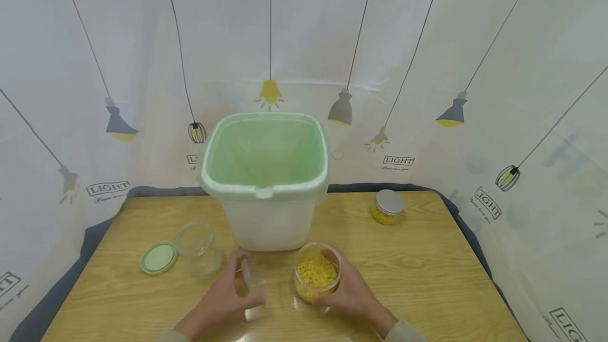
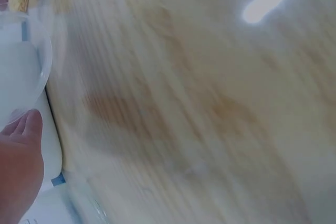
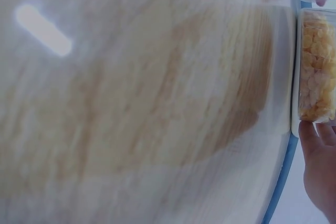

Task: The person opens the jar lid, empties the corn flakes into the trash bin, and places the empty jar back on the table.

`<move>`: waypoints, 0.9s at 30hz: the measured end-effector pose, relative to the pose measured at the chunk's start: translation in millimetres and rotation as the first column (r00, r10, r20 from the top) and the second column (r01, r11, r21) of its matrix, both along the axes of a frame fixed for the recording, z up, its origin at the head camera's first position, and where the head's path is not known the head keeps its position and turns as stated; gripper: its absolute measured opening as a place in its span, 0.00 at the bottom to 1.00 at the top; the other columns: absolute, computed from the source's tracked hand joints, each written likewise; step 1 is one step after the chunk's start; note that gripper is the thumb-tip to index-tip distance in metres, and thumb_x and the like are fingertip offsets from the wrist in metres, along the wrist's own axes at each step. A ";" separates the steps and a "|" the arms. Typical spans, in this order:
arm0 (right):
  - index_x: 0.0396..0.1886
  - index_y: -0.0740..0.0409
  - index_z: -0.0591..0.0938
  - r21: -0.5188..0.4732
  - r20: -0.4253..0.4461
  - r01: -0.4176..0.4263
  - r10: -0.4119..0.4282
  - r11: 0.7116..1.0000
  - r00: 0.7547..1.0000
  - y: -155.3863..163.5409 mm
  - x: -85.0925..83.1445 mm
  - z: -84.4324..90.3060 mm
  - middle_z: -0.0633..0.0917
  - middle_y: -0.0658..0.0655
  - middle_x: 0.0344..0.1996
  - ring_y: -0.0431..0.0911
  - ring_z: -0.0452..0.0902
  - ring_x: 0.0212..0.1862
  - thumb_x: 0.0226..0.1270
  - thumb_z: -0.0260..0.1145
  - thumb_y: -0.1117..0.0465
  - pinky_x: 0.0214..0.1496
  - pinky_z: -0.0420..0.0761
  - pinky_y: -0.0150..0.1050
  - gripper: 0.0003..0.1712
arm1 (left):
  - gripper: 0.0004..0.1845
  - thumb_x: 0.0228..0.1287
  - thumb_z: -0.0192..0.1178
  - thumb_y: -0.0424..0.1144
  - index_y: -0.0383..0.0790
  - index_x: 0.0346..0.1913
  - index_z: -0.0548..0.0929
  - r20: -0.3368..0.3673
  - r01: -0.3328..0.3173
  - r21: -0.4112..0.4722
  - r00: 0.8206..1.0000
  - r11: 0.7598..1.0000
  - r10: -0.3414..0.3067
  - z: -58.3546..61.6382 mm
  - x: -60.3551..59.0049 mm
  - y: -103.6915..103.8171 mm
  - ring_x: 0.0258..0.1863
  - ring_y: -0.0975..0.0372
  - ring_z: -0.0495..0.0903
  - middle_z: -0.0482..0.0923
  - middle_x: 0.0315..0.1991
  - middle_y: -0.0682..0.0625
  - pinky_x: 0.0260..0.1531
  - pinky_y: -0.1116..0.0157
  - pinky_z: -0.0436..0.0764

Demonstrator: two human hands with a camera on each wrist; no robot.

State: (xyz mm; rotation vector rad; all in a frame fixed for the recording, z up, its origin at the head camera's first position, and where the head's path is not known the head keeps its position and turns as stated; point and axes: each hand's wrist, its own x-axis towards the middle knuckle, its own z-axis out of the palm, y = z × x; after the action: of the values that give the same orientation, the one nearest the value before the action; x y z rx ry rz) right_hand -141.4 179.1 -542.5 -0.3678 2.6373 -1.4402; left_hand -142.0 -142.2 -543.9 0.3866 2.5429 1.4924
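My left hand (image 1: 225, 293) pinches a round clear lid (image 1: 252, 273) by its edge, thumb on one side and fingers on the other. Tilted up on edge, the lid also shows at the far left of the left wrist view (image 2: 45, 56). To its right, my right hand (image 1: 353, 290) grips a clear jar (image 1: 304, 294) around its side. Small yellow pieces (image 1: 316, 271) partly fill this uncovered jar; their exact kind is unclear. In the right wrist view the filled jar (image 3: 317, 66) stands beside my fingers.
Just behind both hands stands a tall white bin (image 1: 271, 226) with a pale green rim. An uncovered clear jar (image 1: 201, 257) and a green lid (image 1: 159, 257) are at left. A silver-lidded jar (image 1: 389, 202) with yellow contents sits at back right on the wooden table (image 1: 427, 278).
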 end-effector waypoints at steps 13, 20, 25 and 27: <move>0.72 0.39 0.59 0.013 -0.017 0.007 -0.007 1.000 1.000 0.3 -0.4 -0.6 0.71 0.48 0.68 0.46 0.67 0.70 0.31 0.83 0.37 0.73 0.67 0.53 0.66 | 0.57 0.38 0.77 0.58 0.48 0.72 0.59 -0.077 0.052 -0.278 0.994 0.959 -0.077 -10.9 -0.1 -7.3 0.69 0.52 0.68 0.66 0.69 0.49 0.67 0.47 0.70; 0.72 0.38 0.59 0.005 -0.010 0.010 -0.010 1.000 1.000 -0.1 0.4 -1.1 0.71 0.48 0.68 0.46 0.66 0.70 0.31 0.83 0.37 0.73 0.66 0.53 0.65 | 0.54 0.35 0.77 0.56 0.51 0.70 0.63 -0.170 0.018 -0.434 0.980 0.901 -0.101 -8.6 0.0 -0.3 0.63 0.49 0.72 0.72 0.65 0.48 0.63 0.45 0.73; 0.72 0.38 0.58 0.006 -0.005 0.011 -0.011 1.000 1.000 0.2 0.3 -2.3 0.70 0.48 0.68 0.46 0.66 0.70 0.31 0.83 0.37 0.73 0.66 0.53 0.65 | 0.56 0.35 0.79 0.54 0.48 0.71 0.62 -0.201 -0.001 -0.470 0.974 0.883 -0.105 -10.4 1.7 1.7 0.65 0.46 0.71 0.72 0.66 0.43 0.65 0.44 0.70; 0.72 0.38 0.58 0.008 -0.007 0.011 -0.011 1.000 1.000 0.4 0.1 -3.0 0.70 0.48 0.68 0.46 0.66 0.70 0.32 0.82 0.37 0.73 0.66 0.54 0.65 | 0.57 0.34 0.79 0.53 0.48 0.71 0.62 -0.204 0.001 -0.462 0.973 0.887 -0.108 -11.2 2.0 2.1 0.65 0.45 0.70 0.71 0.66 0.42 0.66 0.42 0.69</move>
State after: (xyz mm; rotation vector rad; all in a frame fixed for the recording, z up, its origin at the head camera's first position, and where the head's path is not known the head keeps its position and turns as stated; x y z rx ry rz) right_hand -141.3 179.6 -545.6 -0.3586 2.6546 -1.4331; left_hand -140.0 -140.1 -555.1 0.5722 2.9177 0.8146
